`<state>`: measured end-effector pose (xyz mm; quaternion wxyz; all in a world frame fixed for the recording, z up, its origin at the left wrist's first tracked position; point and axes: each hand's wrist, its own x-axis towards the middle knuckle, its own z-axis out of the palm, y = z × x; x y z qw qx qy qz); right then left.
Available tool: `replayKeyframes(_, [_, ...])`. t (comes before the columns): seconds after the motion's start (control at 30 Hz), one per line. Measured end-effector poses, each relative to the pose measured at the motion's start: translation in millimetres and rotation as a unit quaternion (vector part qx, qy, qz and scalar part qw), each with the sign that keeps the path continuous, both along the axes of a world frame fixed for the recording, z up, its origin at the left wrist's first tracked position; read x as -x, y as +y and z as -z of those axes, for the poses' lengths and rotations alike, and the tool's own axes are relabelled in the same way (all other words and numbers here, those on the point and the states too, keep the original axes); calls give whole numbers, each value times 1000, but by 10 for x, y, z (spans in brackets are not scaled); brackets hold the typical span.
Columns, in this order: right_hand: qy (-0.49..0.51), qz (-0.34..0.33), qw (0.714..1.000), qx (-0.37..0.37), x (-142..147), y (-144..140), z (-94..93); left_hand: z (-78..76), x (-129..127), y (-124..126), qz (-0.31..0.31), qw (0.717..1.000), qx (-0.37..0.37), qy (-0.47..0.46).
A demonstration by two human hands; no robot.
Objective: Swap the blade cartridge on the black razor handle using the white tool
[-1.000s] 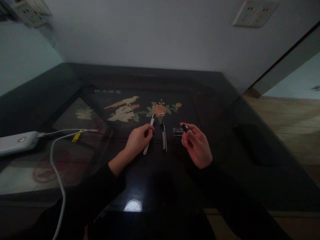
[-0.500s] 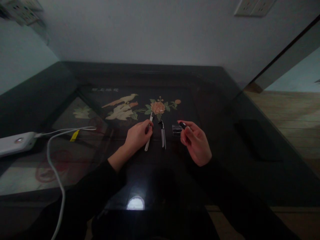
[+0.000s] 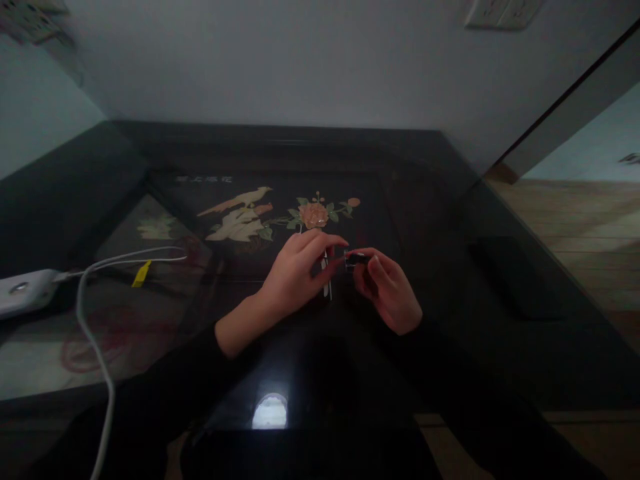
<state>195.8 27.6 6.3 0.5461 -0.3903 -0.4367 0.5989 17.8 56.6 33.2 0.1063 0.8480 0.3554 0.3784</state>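
Observation:
My right hand (image 3: 390,297) pinches a small black object (image 3: 357,258) just above the dark glass-topped table (image 3: 450,220). My left hand (image 3: 293,280) reaches across with its fingers spread, the fingertips at that object's left end. Whether they touch it is unclear. Under my left fingers a short stretch of a slim black-and-white tool (image 3: 327,288) shows on the glass. The white tool lies mostly hidden beneath my left hand, with only its tip (image 3: 301,231) showing near the inlaid flower (image 3: 313,215).
A white power bank (image 3: 23,293) lies at the table's left edge. Its white cable (image 3: 90,333) loops toward me, with a yellow tag (image 3: 139,273) nearby. Wall sockets (image 3: 495,10) sit at the upper right, and wooden floor (image 3: 575,220) lies to the right.
My left hand left the white tool and moved right, its fingers opening toward the black object. My right hand shifted slightly left with the object.

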Motion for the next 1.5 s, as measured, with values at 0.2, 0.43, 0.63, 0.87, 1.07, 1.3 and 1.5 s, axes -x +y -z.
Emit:
replayKeyframes(0.2, [13,-1,999,38,-4,-3,-10,20,-176,20,65,998,-22,-7])
replayKeyframes(0.43, [-14,-4,998,56,-13,-6,-35,43,-158,66,70,995,-33,-59])
replayKeyframes(0.63, [-40,34,997,63,-46,50,-45,41,-177,100,57,985,84,-143])
replayKeyframes(0.87, [-27,3,994,105,-49,79,-37,103,-163,103,82,981,80,-157])
replayKeyframes(1.07, [-2,-29,992,121,-69,78,-24,121,-163,133,105,980,56,-162])
replayKeyframes(1.3, [-46,0,996,79,-103,88,-56,141,-169,131,59,986,87,-128])
replayKeyframes(1.5, [-120,33,992,33,-144,103,-54,159,-134,184,62,992,50,-96])
